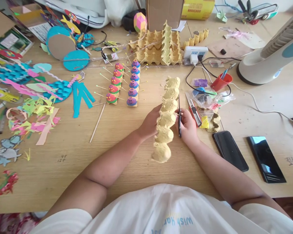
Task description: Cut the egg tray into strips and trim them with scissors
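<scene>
A strip of yellowish egg carton (166, 120) with several bumps is held up over the table, running away from me. My left hand (151, 122) grips it from the left side, its fingertips hidden behind the strip. On the right, my right hand (187, 125) is closed around black-handled scissors (179, 120), held upright along the strip's right edge. The blades are partly hidden by the strip. Beyond my left hand stand two painted carton strips, one of red and green caterpillar bumps (114, 84), the other purple and blue (133, 84).
A utility knife (194, 112) lies just right of my right hand. Two phones (230, 150) rest farther right. Behind are egg trays (158, 48), a power strip (195, 52), a red cup (221, 82) and a fan (263, 55). Paper scraps (36, 110) and a wooden stick (97, 122) lie left.
</scene>
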Action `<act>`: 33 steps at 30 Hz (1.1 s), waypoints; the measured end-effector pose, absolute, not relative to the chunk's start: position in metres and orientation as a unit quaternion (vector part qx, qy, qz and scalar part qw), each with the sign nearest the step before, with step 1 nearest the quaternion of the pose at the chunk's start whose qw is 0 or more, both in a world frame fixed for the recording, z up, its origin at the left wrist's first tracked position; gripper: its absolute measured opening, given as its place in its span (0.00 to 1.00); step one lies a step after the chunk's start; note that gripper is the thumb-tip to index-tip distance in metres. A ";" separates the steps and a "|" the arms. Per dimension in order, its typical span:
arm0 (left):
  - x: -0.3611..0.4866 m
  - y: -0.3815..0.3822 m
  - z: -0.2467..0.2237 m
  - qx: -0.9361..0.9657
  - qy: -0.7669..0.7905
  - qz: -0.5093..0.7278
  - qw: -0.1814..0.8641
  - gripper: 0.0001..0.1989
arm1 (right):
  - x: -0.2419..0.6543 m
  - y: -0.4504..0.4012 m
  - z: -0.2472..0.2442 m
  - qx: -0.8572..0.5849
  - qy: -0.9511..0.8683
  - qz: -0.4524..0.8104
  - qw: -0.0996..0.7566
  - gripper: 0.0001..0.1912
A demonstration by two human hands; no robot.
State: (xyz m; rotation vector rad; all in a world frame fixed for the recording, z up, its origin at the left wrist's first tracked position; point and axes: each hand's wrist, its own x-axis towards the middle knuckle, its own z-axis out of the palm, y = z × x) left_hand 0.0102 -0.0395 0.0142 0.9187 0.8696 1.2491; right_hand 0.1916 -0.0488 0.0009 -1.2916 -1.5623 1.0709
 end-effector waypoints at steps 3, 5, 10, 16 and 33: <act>0.006 -0.048 0.020 0.521 0.360 0.548 0.546 0.10 | 0.191 -0.046 -0.002 -0.496 -0.607 0.451 0.427 0.22; 0.004 -0.050 0.021 0.516 0.379 0.573 0.512 0.08 | 0.190 -0.045 -0.002 -0.495 -0.596 0.468 0.424 0.24; -0.001 -0.043 0.016 0.527 0.377 0.553 0.523 0.06 | 0.185 -0.046 0.007 -0.487 -0.575 0.489 0.440 0.27; -0.003 -0.039 0.009 0.414 0.336 0.496 0.685 0.04 | 0.183 -0.049 0.014 -0.489 -0.580 0.496 0.423 0.27; -0.003 -0.036 0.012 0.289 0.352 0.494 0.740 0.26 | 0.190 -0.045 -0.001 -0.541 -0.667 0.319 0.400 0.22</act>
